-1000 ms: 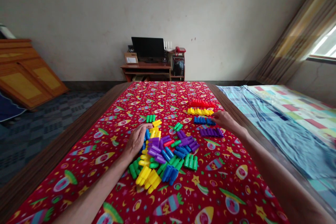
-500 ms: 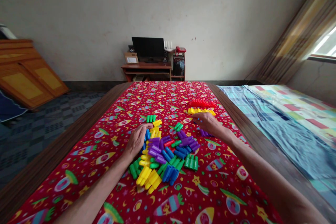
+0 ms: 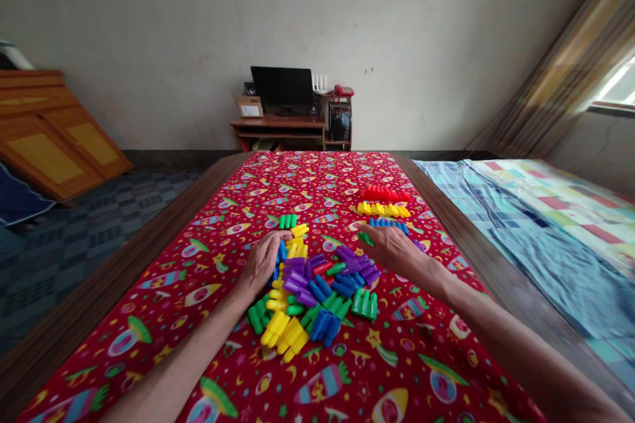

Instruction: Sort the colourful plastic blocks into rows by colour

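Right hand back from sorted rows to mixed block pile; fingers pinch green block. Left hand unmoved, fingers together, flat against pile edge.

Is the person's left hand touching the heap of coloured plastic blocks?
Touching. The head view shows the left hand lying flat on the tablecloth, its fingers against the blue and yellow pieces at the left edge of the block heap, with no gap between them.

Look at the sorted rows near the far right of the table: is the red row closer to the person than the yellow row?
No, the red row lies beyond the yellow row, farther from the person.
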The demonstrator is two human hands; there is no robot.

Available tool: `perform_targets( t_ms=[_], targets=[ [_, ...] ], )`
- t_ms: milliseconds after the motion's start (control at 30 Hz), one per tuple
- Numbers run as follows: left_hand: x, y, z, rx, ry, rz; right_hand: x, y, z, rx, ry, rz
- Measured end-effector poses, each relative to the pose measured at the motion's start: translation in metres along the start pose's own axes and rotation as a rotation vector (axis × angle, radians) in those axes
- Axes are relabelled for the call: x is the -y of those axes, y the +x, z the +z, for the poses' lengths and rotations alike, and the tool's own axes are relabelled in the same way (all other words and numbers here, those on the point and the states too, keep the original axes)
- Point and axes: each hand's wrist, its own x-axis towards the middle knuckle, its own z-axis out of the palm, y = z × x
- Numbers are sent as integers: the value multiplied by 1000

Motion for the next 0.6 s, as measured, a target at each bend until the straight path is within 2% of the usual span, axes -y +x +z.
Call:
perform_targets(
  t_ms=[100, 200, 300, 433, 600],
  targets=[
    [-4, -1, 0, 1, -13, -6, 5, -41, 5, 13, -60, 116],
    [-4, -2, 0, 11, -11, -11, 7, -62, 17, 15, -96, 140],
    [-2, -1, 0, 1, -8, -5, 1, -68, 25, 3, -102, 119],
    [0, -1, 0, -11, 1, -6, -8, -73, 25, -37, -58, 80],
    [-6, -2, -1, 5, 13, 3, -6, -83, 20, 24, -86, 107]
  ],
)
